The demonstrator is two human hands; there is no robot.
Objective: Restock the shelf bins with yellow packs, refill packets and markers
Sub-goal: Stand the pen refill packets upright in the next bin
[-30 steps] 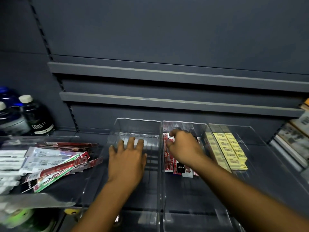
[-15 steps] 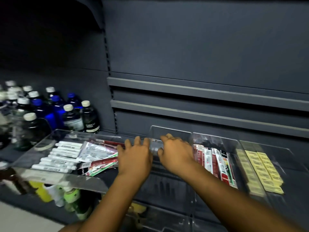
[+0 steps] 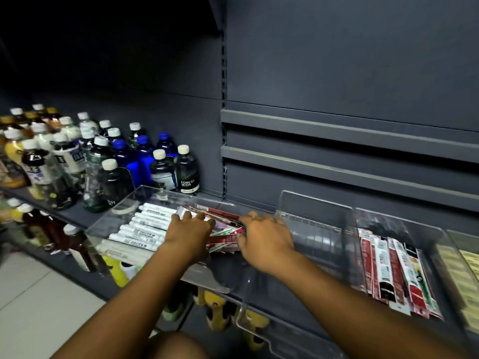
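Observation:
A clear tray (image 3: 207, 277) on the left holds a row of white markers (image 3: 143, 226) and a loose pile of red and silver refill packets (image 3: 224, 233). My left hand (image 3: 190, 233) lies on the pile's left part with its fingers stretched forward. My right hand (image 3: 264, 242) curls thumb and fingers round the pile's right end. To the right stands an empty clear bin (image 3: 317, 229). Beyond it, another bin (image 3: 440, 244) holds upright rows of refill packets (image 3: 396, 270). Yellow packs (image 3: 467, 265) lie in the bin at the far right edge.
Many drink bottles (image 3: 98, 161) crowd the shelf to the left, behind the tray. Grey rails (image 3: 350, 130) run along the back panel. More bottles (image 3: 215, 307) stand on the shelf below. A tiled floor (image 3: 31, 288) shows at lower left.
My view has swung left. Both hands left the empty bin's rim and moved left into the tray, onto the refill packet pile.

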